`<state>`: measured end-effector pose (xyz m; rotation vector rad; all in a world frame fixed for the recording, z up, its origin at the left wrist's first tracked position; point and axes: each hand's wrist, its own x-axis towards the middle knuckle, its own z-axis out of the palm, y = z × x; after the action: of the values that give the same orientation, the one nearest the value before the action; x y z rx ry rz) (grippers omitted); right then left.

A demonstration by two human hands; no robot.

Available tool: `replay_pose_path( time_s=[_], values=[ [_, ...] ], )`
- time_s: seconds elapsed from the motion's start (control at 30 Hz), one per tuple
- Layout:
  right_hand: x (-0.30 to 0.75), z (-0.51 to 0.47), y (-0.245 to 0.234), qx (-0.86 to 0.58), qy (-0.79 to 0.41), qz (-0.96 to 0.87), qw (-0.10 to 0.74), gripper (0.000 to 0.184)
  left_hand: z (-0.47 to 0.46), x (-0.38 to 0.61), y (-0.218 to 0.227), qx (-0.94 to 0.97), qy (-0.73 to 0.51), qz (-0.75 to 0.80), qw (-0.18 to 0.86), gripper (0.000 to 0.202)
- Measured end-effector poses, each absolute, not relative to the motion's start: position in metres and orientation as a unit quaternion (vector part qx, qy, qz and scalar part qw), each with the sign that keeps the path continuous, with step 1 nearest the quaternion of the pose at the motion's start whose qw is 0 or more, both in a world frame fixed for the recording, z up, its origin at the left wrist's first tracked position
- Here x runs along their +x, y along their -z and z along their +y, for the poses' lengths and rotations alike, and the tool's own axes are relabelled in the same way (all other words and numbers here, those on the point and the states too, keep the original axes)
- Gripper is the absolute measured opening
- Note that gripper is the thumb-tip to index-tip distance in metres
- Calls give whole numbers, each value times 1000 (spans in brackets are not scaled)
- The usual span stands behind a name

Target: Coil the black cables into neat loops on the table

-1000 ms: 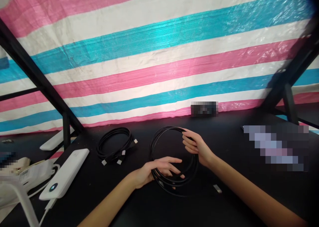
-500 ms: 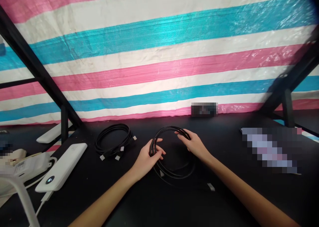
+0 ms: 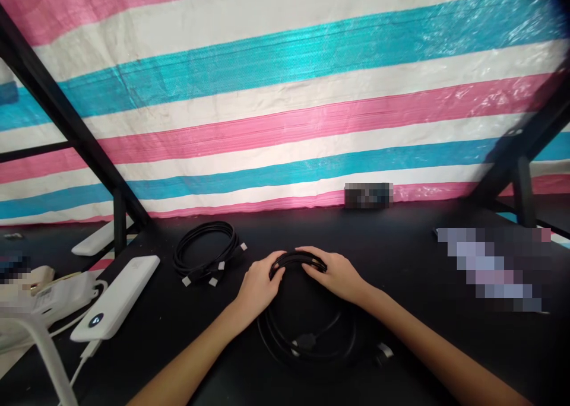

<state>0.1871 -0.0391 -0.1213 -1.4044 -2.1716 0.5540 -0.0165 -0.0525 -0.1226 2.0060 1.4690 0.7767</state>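
Observation:
A black cable (image 3: 297, 256) is looped into a coil between my two hands. My left hand (image 3: 263, 278) is closed around the upper left of the coil, thumb on the near side. On the upper right, my right hand (image 3: 335, 270) pinches the same loops between thumb and fingers. The lower loops hang or rest close to the table; one connector (image 3: 305, 342) shows inside the ring, and another connector (image 3: 383, 354) with a pale tip lies to the right. To the left is a second coiled black cable (image 3: 205, 247) with several pale-tipped ends.
On the black table (image 3: 214, 358), a white power bank (image 3: 116, 299) with a lit round display lies left, a white cord plugged in. White adapters (image 3: 60, 299) sit beyond it. Blurred items are at the back and right. Black frame bars (image 3: 80, 133) slant at both sides before striped sheeting.
Both hands have come down slightly toward me, and my right hand has shifted left, closing its grip on the loops. The coil's lower part has dropped nearer to me.

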Motion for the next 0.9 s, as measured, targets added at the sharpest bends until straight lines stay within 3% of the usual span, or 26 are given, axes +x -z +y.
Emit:
replay_pose_path(
  time_s=[0.33, 0.63, 0.8, 0.9],
  values=[
    [188, -38, 120, -518, -225, -787, 248, 30, -52, -13, 127, 694, -333, 492, 406, 40],
    [187, -37, 122, -522, -205, -792, 242, 29, -55, -11, 117, 680, -320, 518, 408, 33],
    [188, -34, 124, -521, -234, -758, 315, 31, -53, -12, 115, 666, -320, 514, 436, 36],
    [189, -33, 124, -537, -260, -719, 356, 32, -53, -15, 114, 688, -300, 552, 363, 33]
  ],
)
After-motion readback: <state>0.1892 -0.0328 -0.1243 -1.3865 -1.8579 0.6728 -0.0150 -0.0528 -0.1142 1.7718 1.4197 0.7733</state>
